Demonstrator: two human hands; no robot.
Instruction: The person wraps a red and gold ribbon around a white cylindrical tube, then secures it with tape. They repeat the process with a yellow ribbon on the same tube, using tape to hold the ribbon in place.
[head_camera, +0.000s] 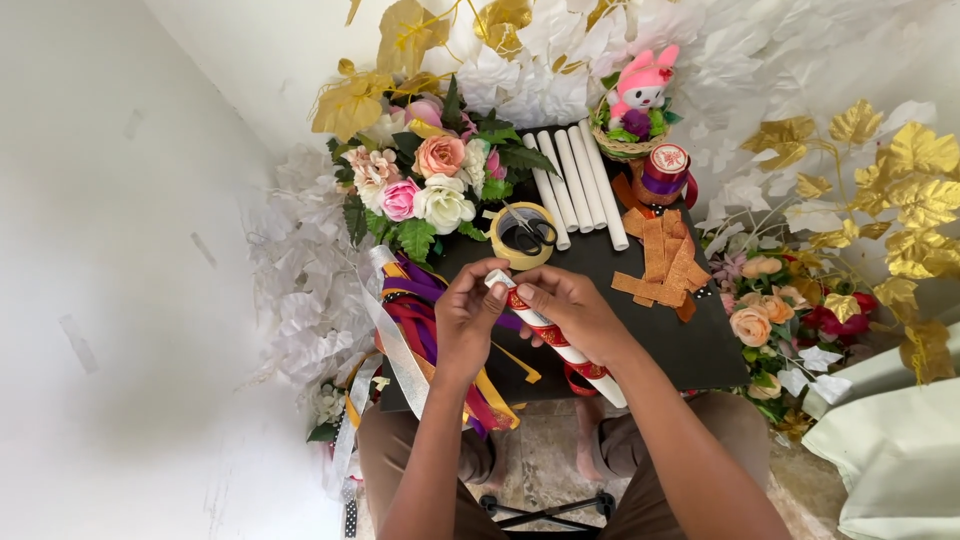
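Over the black board (690, 345) that lies across the lap, I see from the head camera only one view, so I take the board as my landmark. At its far edge a small woven basket (625, 145) holds a pink plush rabbit (645, 85) with bits of greenery and a purple flower tucked around it. Just in front of the basket, on the board's far right part, a round jar (665, 172) stands wound with purple and red ribbon; I cannot tell what is inside it. Beside it, four white paper rolls (580, 185) lie side by side. A ring of tape (523, 236) rests near the board's far middle, and a pair of scissors (530, 235) lies inside the ring. Orange strips (662, 268) are piled on the board's right part. A bouquet of artificial flowers (430, 180) sits at the far left corner, and loose ribbons (420, 320) in purple, red, gold and white spill over the board's left edge.

Above the near middle of the board I have both hands close together on a white roll wrapped with red ribbon (555, 338), which slants from upper left down toward the near edge. My left hand (465, 325) curls in from the left, its fingertips pinching the roll's upper end. My right hand (575, 312) wraps over the roll from above, thumb and fingers pressed around it, the forearm running back toward the lower right.
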